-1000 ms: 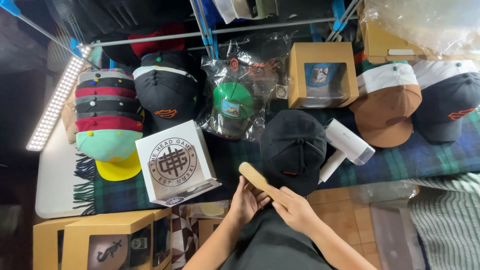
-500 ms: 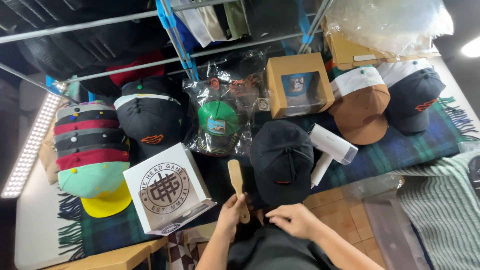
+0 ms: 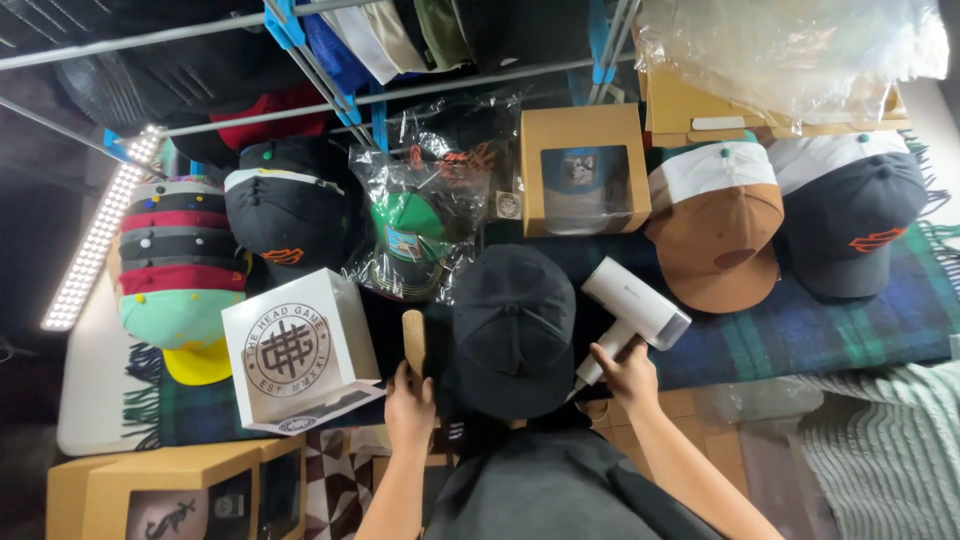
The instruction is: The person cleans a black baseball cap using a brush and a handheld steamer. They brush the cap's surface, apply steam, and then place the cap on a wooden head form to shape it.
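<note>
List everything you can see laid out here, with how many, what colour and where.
black cap: one, black, centre of the table, between the hands
wooden brush: one, tan, left of the black cap, in the left hand
hair dryer: one, white, right of the black cap, handle in the right hand
white box: one, white with a round dark emblem, left of the brush
stacked caps: one pile, striped colours over mint and yellow, far left
bagged cap: one, green, in clear plastic, behind the black cap
window box: one, brown card, rear centre
brown cap: one, brown and white, right
navy cap: one, navy and white, far right
plaid blanket: one, blue-green, covering the table
left hand: holds the brush
right hand: grips the dryer handle
</note>
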